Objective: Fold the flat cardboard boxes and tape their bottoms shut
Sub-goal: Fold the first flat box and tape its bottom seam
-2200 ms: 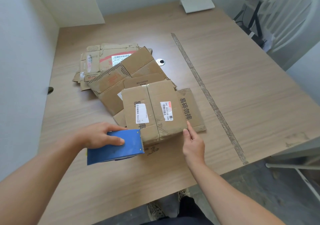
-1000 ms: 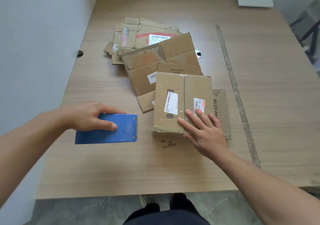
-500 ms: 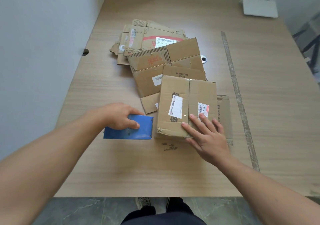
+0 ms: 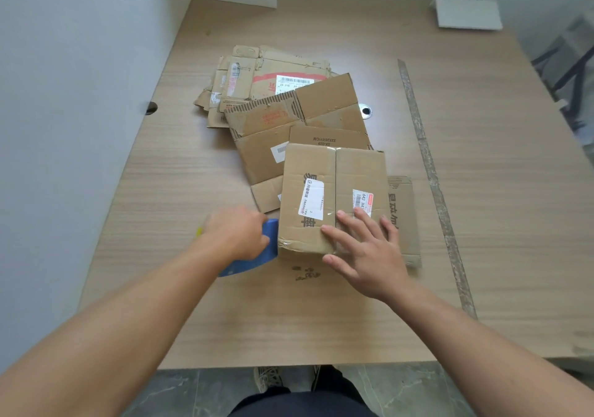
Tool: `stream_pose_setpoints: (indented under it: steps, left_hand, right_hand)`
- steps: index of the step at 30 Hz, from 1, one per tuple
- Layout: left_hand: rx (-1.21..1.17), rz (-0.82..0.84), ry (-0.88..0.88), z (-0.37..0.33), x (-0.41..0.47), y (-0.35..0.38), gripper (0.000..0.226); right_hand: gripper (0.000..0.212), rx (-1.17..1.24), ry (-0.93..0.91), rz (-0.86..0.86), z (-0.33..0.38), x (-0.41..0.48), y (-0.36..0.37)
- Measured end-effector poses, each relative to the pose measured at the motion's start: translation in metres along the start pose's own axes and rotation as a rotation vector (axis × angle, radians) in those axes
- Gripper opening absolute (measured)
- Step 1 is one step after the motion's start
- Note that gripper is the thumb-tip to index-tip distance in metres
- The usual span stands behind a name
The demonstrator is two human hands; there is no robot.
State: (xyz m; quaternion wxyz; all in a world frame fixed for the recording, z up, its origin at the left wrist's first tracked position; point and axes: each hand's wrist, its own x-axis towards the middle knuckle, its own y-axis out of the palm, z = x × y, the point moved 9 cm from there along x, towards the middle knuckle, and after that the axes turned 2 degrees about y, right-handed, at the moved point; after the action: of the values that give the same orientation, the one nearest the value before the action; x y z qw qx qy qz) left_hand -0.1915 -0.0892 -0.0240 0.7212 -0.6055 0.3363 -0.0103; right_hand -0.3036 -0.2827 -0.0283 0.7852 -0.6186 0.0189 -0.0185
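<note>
Two bare hands work at a wooden table (image 4: 321, 320): the right hand (image 4: 366, 255) lies open, fingers spread and pressed flat on the near right part of a folded cardboard box (image 4: 308, 172), while the left hand (image 4: 236, 238) curls around a blue tape dispenser (image 4: 272, 246) just beside the box's near left corner. The box stands near the middle of the table, on a flat printed cardboard sheet (image 4: 401, 210) that sticks out on its right, with a loose pile of flattened boxes (image 4: 321, 101) fanned out behind it. Its two upward flaps meet in a seam running away from the person. A glossy strip along that seam looks like clear tape, though whether it runs the full length cannot be told. Judged by its creases and scuffed corners, the box is worn corrugated board: light, hollow, stiff along its edges but likely to sag at the flap middles, and apt to slide on the smooth tabletop. The best hold is probably a flat palm across the seam near an edge, as here, or a grip on two opposite side walls; pressing hard mid-flap risks caving the bottom in.
</note>
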Motion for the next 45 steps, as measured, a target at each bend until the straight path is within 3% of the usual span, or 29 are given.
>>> stream_pose_setpoints:
  steps: [5,9,16,22,27,33,37,41,45]
  left_hand:
    - [-0.151,-0.027,-0.073,0.032,-0.014,-0.005,0.045]
    - [-0.174,-0.116,-0.153,0.048,-0.026,-0.016,0.047]
    - [-0.356,-0.160,-0.262,0.071,-0.054,0.000,0.049]
    - [-0.448,-0.200,-0.307,0.085,-0.066,0.012,0.051]
    - [-0.501,-0.203,-0.311,0.090,-0.073,0.021,0.051]
    - [-0.531,-0.220,-0.314,0.097,-0.079,0.020,0.050]
    - [-0.557,-0.225,-0.309,0.099,-0.080,0.015,0.050]
    - [-0.598,-0.257,-0.281,0.097,-0.082,0.008,0.050]
    - [-0.625,-0.291,-0.250,0.096,-0.085,-0.001,0.049]
  right_hand:
    - [0.081,0.063,0.221,0.059,0.029,0.020,0.005]
    - [0.071,0.067,0.342,0.067,0.035,0.023,0.015]
    - [0.057,0.107,0.364,0.092,0.046,0.025,0.017]
    - [0.101,-0.004,0.317,0.193,0.065,0.035,0.028]
    - [0.089,-0.135,0.265,0.103,0.063,0.033,0.028]
    - [0.083,-0.141,0.196,0.167,0.060,0.026,0.028]
    - [0.093,-0.096,0.136,0.233,0.041,0.012,0.020]
    - [0.086,-0.083,0.232,0.169,0.024,0.001,-0.010]
    - [0.096,-0.064,0.388,0.187,0.024,0.012,-0.014]
